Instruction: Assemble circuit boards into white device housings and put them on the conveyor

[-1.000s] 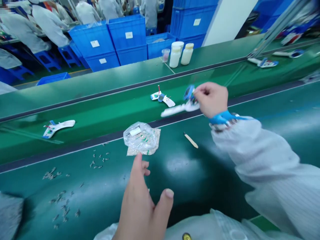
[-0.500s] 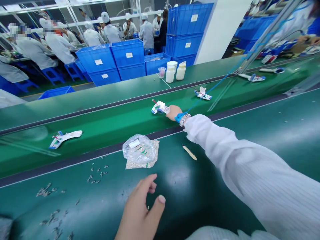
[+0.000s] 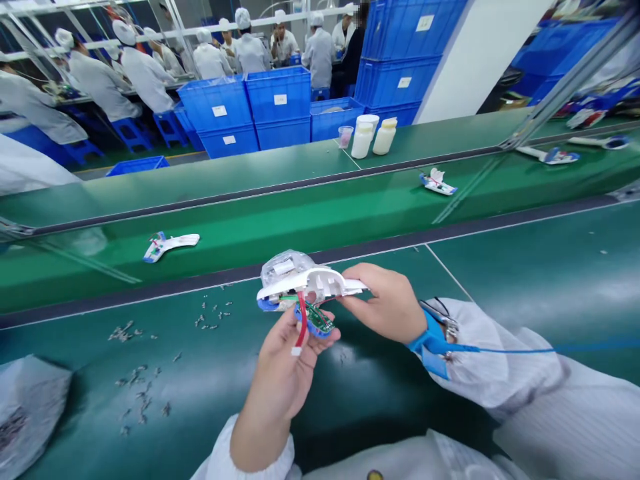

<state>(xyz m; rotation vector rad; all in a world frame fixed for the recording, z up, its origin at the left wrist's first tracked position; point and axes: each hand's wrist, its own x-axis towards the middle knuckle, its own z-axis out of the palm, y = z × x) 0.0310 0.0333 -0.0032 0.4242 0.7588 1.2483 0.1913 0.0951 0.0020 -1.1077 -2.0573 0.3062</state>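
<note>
Stacked blue plastic crates [image 3: 280, 110], a white pillar [image 3: 480, 60] — beyond, workers in white smocks [image 3: 250, 57] (capped), blue stools [image 3: 170, 130]

Bright o/head light, glare on green bench [image 3: 550, 287], edges warped.

White plastic housing [image 3: 310, 283] and green circuit board [image 3: 316, 318] between left hand [image 3: 280, 373] and right hand [image 3: 383, 303]

Through camera I see factory assembly hall, electronics work. Long green conveyor belt [image 3: 300, 230] runs beside desk [image 3: 525, 267]. Green circuit board [image 3: 317, 319] and white plastic housing [image 3: 305, 280] are in view. Blue plastic crates [image 3: 279, 100] stand stacked, with paper labels. Many workers [image 3: 249, 57] in white smocks and caps work at further lines, with blue stools [image 3: 170, 130] near them. Blue wrist strap [image 3: 430, 343] has thin cord.
</note>
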